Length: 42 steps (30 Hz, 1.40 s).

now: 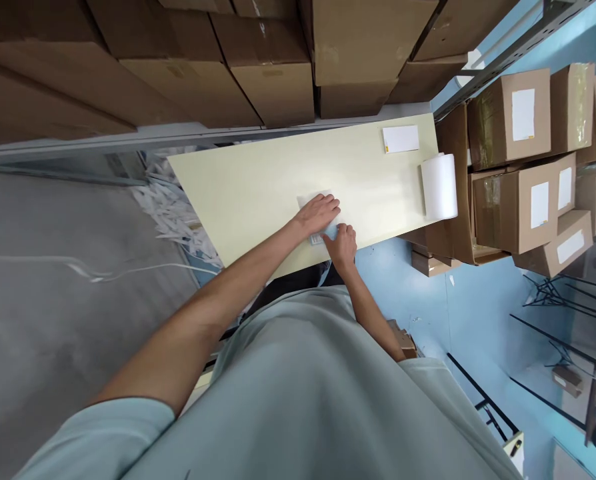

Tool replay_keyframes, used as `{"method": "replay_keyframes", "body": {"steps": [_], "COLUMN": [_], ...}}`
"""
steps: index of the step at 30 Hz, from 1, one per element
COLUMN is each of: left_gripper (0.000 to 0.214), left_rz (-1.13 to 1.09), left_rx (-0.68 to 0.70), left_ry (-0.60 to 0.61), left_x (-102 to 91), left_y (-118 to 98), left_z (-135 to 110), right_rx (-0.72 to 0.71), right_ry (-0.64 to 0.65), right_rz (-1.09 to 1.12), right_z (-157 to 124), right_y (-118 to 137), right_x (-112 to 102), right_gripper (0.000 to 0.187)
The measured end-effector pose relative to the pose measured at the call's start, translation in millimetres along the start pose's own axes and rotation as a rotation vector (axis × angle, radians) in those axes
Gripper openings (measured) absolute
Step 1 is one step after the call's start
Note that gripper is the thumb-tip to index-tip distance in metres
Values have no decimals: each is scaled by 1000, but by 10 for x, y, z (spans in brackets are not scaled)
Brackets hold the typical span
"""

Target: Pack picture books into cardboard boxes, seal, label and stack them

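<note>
My left hand (319, 212) lies flat with fingers stretched out on a small white wrapped packet (309, 201) on the pale yellow table (258, 187). My right hand (343, 243) sits just beside it, fingers curled and pinching the packet's near edge, where a pale blue bit and a barcode label (317, 239) show. Most of the packet is hidden under both hands.
A roll of white foam wrap (439, 187) lies at the table's right end, with a white card (401, 139) behind it. Stacked cardboard boxes (273, 73) line the back, labelled boxes (523, 167) the right. Shredded white paper strips (171, 207) lie left of the table.
</note>
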<state>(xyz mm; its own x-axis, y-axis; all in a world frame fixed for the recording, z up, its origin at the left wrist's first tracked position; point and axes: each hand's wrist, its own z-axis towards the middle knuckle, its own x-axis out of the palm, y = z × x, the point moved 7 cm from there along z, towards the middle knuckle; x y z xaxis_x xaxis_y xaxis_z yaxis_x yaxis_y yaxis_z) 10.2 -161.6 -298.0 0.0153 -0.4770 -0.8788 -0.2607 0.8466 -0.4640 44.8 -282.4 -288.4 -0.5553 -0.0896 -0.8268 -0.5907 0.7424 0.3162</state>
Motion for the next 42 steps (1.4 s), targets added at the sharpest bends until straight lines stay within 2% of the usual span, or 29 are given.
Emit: {"method": "replay_keyframes", "body": {"steps": [5,9,12,14,16,20,24,27,30,33,38,42], "left_gripper": [20,22,17,16,25,31,42,51,39,34,34,33], "left_rz": [55,132,88,56,39,-115,-287,-329,-302,-259,-198,-182], "left_rx": [48,79,66,12,-68,-285,-485,-551,-500,-480,-576,-702], "left_ry": [11,42,52,57,82,141,149,112,57,-8,-74,-89], "left_x": [9,8,-53,-124,-195,-272,-190,-74,-1,3,-62,-214], "left_y": [-7,-24,9,61,128,323,561,662,619,538,420,266], "left_z": [57,20,-60,-110,-142,-156,-154,-162,-158,-185,-263,-325], "right_rx": [103,84,71,57,16,-57,-119,-115,-104,-143,-117,-98], "right_ry": [0,50,111,121,108,59,20,50,69,60,76,138], "right_rz": [12,16,59,80,89,94,45,54,66,-35,-174,-209], "right_z": [96,151,105,47,-14,-89,-68,-27,-24,-67,-126,-140], "right_y": [22,56,68,68,77,71,38,-27,-65,-5,117,159], "right_x": [-15,-52,-43,-34,-20,22,41,61,63,48,-1,-145], "right_gripper": [41,37,29,21,16,25,31,29,24,20,25,26]}}
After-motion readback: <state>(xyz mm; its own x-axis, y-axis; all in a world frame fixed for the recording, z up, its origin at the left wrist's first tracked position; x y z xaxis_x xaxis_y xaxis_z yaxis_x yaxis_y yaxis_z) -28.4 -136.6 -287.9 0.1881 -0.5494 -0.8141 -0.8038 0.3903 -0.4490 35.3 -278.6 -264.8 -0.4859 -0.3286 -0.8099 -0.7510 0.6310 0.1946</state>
